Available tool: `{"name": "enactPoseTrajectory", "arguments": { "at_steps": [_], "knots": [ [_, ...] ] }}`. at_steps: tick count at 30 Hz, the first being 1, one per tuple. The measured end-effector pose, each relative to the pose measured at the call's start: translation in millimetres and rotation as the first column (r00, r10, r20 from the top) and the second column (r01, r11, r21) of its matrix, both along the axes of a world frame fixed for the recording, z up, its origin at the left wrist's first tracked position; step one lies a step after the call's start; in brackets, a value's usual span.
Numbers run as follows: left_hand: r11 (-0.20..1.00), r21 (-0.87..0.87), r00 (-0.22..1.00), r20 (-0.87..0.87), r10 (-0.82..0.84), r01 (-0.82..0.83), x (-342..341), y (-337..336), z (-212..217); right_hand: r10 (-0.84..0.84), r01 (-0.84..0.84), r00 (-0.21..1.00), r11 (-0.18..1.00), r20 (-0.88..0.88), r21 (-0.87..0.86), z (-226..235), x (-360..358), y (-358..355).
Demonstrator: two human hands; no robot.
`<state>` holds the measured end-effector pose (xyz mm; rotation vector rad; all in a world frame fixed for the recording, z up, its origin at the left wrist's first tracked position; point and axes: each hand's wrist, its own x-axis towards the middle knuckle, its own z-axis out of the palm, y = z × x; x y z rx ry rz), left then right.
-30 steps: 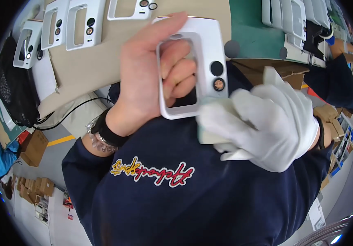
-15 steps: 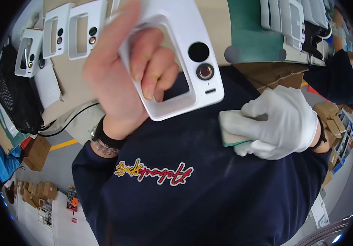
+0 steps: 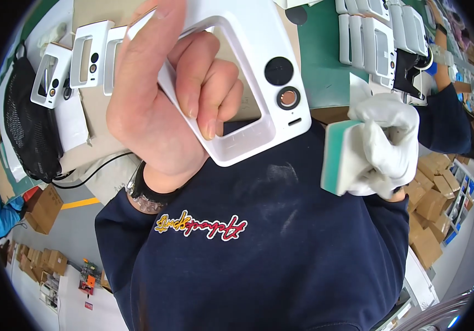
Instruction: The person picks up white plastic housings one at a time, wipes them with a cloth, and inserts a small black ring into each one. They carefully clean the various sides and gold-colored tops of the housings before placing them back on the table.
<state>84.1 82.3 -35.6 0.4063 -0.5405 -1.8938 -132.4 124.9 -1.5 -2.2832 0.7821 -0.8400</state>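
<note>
My bare left hand [image 3: 160, 94] grips a white plastic housing frame [image 3: 242, 149] by its side, with the fingers curled through the rectangular opening. The frame is tilted and faces up; a black round disc and a copper-coloured round part sit at its lower right corner, beside a small slot. My right hand [image 3: 391, 143], in a white glove, is closed around a white sponge block [image 3: 340, 157] with a green face. That green face is turned left toward the frame, and the block stays apart from it.
More white frames [image 3: 89, 54] stand at the far left, near a black mesh bag [image 3: 30, 121]. Several others are stacked on the green mat [image 3: 319, 66] at far right, beside a black stand [image 3: 409, 74]. Another person [image 3: 446, 121] is at the right. Cardboard boxes [image 3: 432, 204] lie below.
The right hand has lifted and turned the sponge block so its green face shows. The left hand still grips the frame, which has shifted slightly right. The view has moved too.
</note>
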Motion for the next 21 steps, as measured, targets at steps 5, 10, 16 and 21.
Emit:
{"name": "enactPoseTrajectory", "arguments": {
  "at_steps": [5, 10, 16, 21],
  "knots": [
    [0.991, 0.005, 0.989, 0.072, -0.131, 0.131, -3, 10, 0, -0.397, 0.407, 0.887, 0.914, -0.235, -0.006, -11, 28, 9],
    [0.866, -0.252, 0.879, 0.329, -0.344, 0.433, 1, 14, -1, -0.795, 0.721, 0.603, 0.51, -0.062, 0.47, -42, 56, 7],
    [0.496, -0.414, 0.629, 0.652, -0.423, 0.763, 9, 14, 1, -0.778, 0.135, 0.381, 0.581, 0.499, 0.803, -48, 29, 4],
    [0.083, -0.402, 0.407, 0.861, -0.304, 0.912, 17, 9, 7, -0.698, 0.025, 0.312, 0.684, 0.644, 0.729, -26, -23, 12]
  ]
}}
